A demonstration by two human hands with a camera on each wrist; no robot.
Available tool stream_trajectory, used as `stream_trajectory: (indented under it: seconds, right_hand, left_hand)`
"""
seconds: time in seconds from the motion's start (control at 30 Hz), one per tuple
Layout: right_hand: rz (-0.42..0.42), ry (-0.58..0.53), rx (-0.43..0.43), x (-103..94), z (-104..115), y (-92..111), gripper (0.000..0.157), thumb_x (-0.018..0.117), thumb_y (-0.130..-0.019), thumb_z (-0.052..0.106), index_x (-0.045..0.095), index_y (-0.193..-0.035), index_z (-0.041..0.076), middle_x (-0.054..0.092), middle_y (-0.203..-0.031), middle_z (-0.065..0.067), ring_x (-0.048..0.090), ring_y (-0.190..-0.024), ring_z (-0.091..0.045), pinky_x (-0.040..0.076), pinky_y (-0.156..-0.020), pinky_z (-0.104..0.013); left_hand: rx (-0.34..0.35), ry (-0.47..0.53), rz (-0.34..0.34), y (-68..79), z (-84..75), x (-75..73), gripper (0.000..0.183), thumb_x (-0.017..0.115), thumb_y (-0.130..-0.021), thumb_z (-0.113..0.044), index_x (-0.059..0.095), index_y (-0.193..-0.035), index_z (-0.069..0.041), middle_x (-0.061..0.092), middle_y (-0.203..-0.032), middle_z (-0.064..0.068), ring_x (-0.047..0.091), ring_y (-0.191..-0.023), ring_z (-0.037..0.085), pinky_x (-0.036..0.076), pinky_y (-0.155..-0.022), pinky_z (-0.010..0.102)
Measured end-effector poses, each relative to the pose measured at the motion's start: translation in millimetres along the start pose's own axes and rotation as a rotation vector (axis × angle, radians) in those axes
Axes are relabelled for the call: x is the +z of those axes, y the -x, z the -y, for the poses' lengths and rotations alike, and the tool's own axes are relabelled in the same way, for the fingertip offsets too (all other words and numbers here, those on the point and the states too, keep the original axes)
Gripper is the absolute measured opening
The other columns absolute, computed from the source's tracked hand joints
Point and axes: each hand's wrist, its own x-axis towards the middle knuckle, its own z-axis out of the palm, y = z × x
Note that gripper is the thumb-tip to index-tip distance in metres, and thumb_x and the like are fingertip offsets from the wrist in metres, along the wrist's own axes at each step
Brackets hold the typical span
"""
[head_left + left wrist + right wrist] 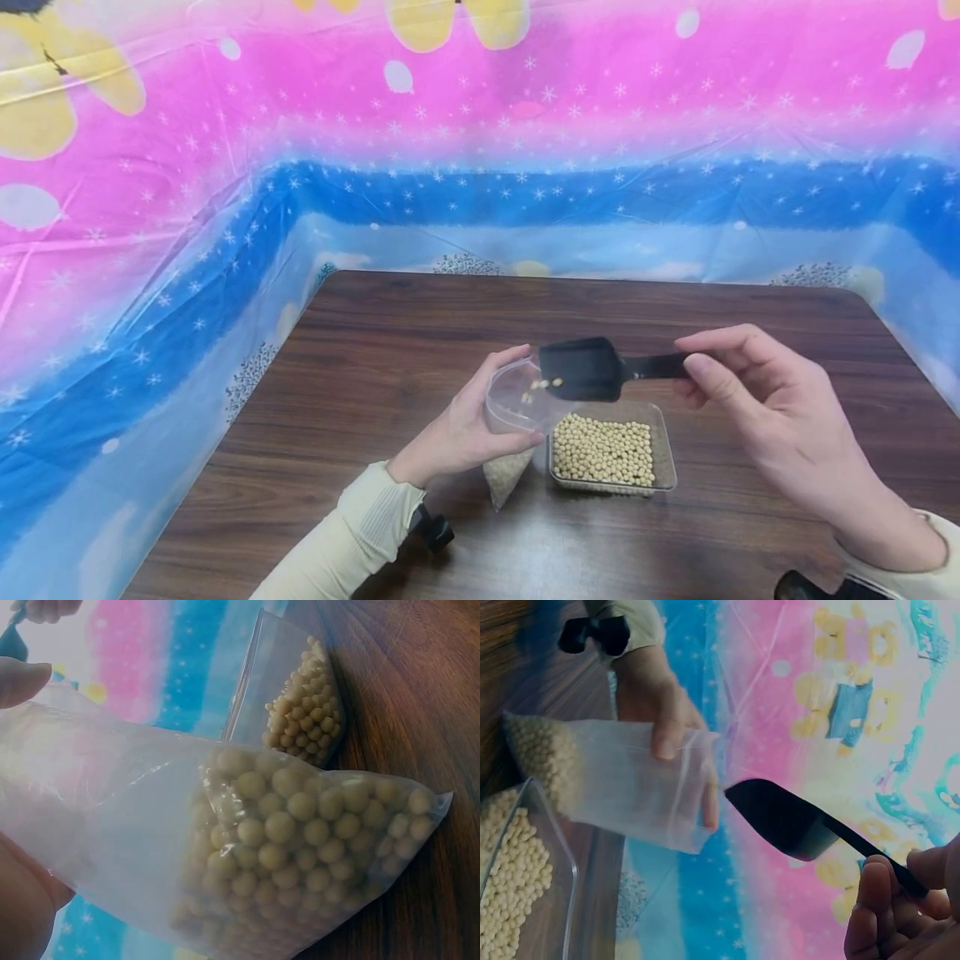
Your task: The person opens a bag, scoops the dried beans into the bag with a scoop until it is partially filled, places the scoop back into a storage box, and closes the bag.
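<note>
My left hand holds a clear plastic bag by its mouth, thumb and fingers spread round the opening. Pale round soybeans fill the lower part of the bag, whose bottom corner is near the tabletop. My right hand pinches the handle of a small black scoop between thumb and fingers. The scoop tilts towards the left, its front edge at the bag's mouth. A few beans show at that edge and in the opening. Close to the right of the bag stands a clear rectangular container with many more soybeans.
All of this is over a dark wood-grain table. A pink and blue patterned cloth hangs behind the table and along its left side. Black straps with mounts sit at both wrists, below the pale sleeves.
</note>
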Motion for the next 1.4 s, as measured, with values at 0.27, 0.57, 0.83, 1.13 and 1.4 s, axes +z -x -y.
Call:
stream_trajectory:
  seconds: [0.27, 0.57, 0.83, 1.13, 1.4]
  right_hand:
    - [-0.151, 0.217, 0.057, -13.9, -13.2, 7.8, 0.018, 0.061, -0.095, 0.005, 0.066, -0.112, 0.005, 0.068, -0.078, -0.002, 0.065, -0.070, -0.008, 0.053, -0.063, -0.014]
    - [0.175, 0.444, 0.225, -4.5, -49.9, 30.7, 0.014, 0.061, -0.096, 0.033, 0.066, -0.105, 0.023, 0.062, -0.074, 0.008, 0.057, -0.064, -0.008, 0.043, -0.050, -0.024]
    - [0.198, 0.458, 0.306, 4.0, -65.0, 37.1, 0.023, 0.059, -0.097, 0.038, 0.065, -0.109, 0.019, 0.060, -0.072, 0.008, 0.056, -0.067, -0.008, 0.041, -0.052, -0.023]
    - [0.161, 0.346, 0.428, 4.0, -91.1, 41.5, 0.033, 0.058, -0.097, 0.040, 0.066, -0.113, 0.012, 0.065, -0.078, -0.001, 0.062, -0.069, -0.014, 0.045, -0.055, -0.025]
    - [0.134, 0.140, 0.528, 15.8, -115.9, 51.6, 0.038, 0.064, -0.094, 0.034, 0.067, -0.116, 0.002, 0.068, -0.080, -0.007, 0.063, -0.067, -0.015, 0.052, -0.061, -0.026]
  left_hand:
    - [-0.009, 0.013, 0.001, 2.1, -7.3, -1.1, 0.086, 0.077, -0.079, -0.002, 0.029, -0.149, -0.017, 0.045, -0.137, 0.013, 0.051, -0.118, 0.036, 0.056, -0.089, 0.038]
    - [0.026, 0.011, 0.013, -2.7, 18.4, -2.2, 0.090, 0.080, -0.079, -0.011, 0.028, -0.149, -0.032, 0.044, -0.138, 0.002, 0.053, -0.117, 0.027, 0.058, -0.085, 0.036]
    - [0.029, -0.015, 0.013, -1.9, 18.5, -1.7, 0.089, 0.081, -0.079, -0.019, 0.027, -0.148, -0.036, 0.045, -0.137, -0.001, 0.053, -0.117, 0.026, 0.058, -0.084, 0.035]
    - [0.027, -0.012, 0.014, -2.5, 17.7, -1.8, 0.089, 0.081, -0.080, -0.013, 0.027, -0.148, -0.033, 0.045, -0.138, 0.001, 0.053, -0.117, 0.024, 0.057, -0.085, 0.035]
    - [0.038, -0.005, 0.017, -2.8, 19.0, -1.2, 0.088, 0.081, -0.080, -0.014, 0.028, -0.148, -0.033, 0.045, -0.137, 0.000, 0.052, -0.117, 0.024, 0.057, -0.085, 0.035]
